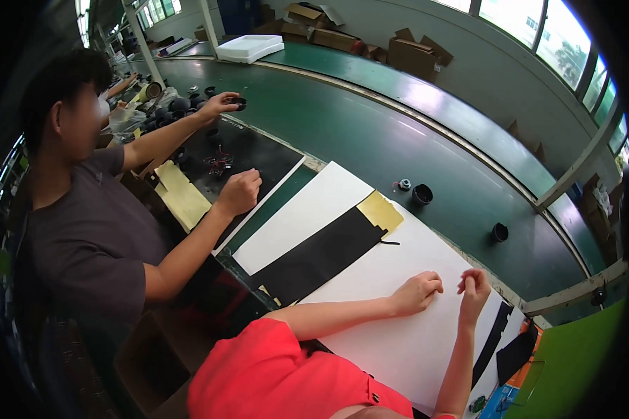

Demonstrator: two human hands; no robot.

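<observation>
Black sheet [321,257] with yellow backing [384,211] lies on white board [398,356], left of both hands; left hand [417,293] and right hand [474,285] curl their fingers, whether pinching anything I cannot tell; peeling seems in hand, next calling for light fingertips

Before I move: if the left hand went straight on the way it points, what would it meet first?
Probably the right hand, close ahead of the left hand; their relative heights are unclear.

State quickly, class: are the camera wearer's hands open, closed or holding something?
Left hand: fingers curled, over the white board; any small held item cannot be told.
Right hand: fingers bent; open or closed cannot be told.
</observation>
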